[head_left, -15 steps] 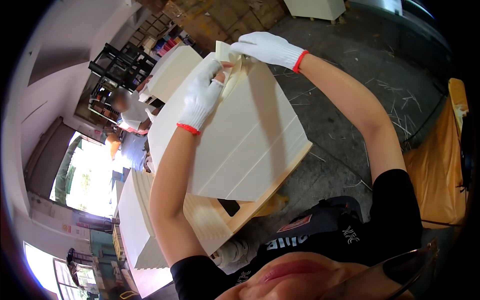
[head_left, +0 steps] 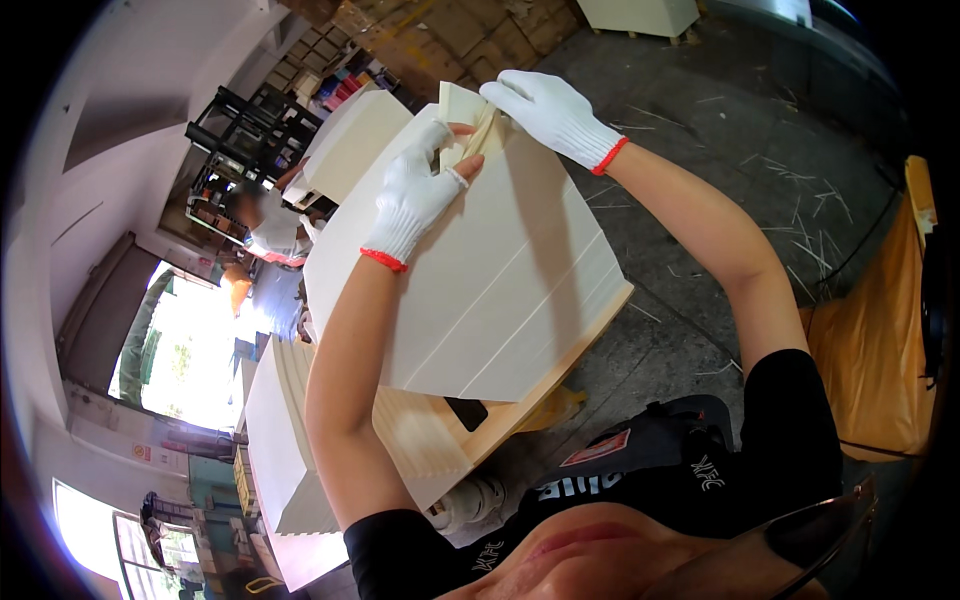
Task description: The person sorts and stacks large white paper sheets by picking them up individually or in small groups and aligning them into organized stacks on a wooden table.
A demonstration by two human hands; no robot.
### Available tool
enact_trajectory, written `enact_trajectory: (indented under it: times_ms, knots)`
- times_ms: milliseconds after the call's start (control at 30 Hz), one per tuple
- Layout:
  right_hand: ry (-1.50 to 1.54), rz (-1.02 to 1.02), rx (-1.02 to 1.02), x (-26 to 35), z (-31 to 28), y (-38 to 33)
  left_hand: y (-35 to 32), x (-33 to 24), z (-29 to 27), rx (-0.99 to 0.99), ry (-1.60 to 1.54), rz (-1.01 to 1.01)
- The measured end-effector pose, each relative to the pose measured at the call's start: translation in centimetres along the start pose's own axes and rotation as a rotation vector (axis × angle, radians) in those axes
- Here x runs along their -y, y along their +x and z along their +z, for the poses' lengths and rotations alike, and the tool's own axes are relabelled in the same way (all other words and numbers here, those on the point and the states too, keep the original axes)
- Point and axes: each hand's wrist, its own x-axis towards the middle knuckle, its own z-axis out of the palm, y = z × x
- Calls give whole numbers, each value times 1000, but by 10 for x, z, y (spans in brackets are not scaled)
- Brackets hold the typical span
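A tall stack of cream-white paper (head_left: 480, 290) stands in front of me. At its far top edge a few sheets (head_left: 462, 102) are lifted and bent upward. My left hand (head_left: 412, 195), in a white knit glove with red cuff and bare thumb and fingertip, closes on the bent sheets from the left. From the right, my right hand (head_left: 552, 115), in a matching glove, pinches the sheets' right edge; its fingertips are partly hidden behind the paper.
Beneath the stack is a wooden board (head_left: 560, 362). Another paper stack (head_left: 285, 430) is at lower left, a further one (head_left: 360, 145) beyond. A person (head_left: 272, 225) stands at far left. Paper strips (head_left: 815, 190) litter the floor; an orange-yellow cover (head_left: 870, 370) hangs at right.
My right hand has shifted slightly right and down, its grip still at the sheets' edge. My left thumb has moved right across the bent sheets, which stand more spread out.
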Motion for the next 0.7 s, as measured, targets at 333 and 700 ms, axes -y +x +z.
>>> enact_trajectory:
  times_ms: [333,700]
  knots:
    - [-16,11,6,-2,0,3,1,5,1,-9,-134,9]
    - [11,-10,-18,-1,1,1,3,10,1,14,-40,16]
